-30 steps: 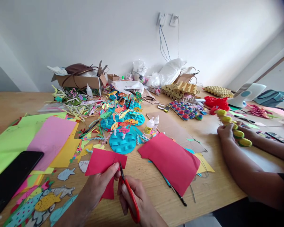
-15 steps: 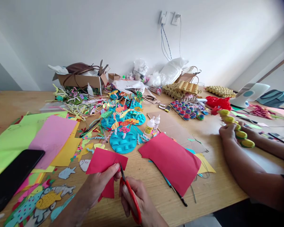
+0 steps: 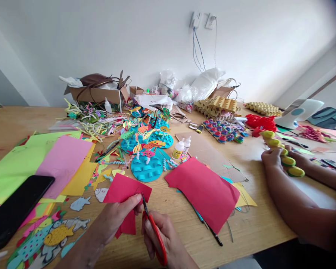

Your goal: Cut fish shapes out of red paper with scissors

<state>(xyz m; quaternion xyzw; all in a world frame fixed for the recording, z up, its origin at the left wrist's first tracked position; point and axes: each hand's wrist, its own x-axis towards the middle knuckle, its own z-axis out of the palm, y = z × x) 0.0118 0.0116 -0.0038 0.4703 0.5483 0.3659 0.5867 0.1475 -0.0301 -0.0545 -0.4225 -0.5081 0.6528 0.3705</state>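
Your bare left hand (image 3: 121, 211) and right hand (image 3: 162, 228)
Near the bottom centre, your left thumbnail (image 3: 139, 196) and right thumbnail (image 3: 148, 224) look short; your left forearm (image 3: 91, 237) and right forearm (image 3: 183, 258) are sleeveless.

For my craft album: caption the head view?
Left hand holding red paper, right hand holding red-handled scissors.

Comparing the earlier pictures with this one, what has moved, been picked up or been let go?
Nothing visibly changed on the table; only the camera view shifted slightly. The left hand still holds the red paper, the right hand the scissors, and the other person's hands the yellow-painted egg-carton strip.
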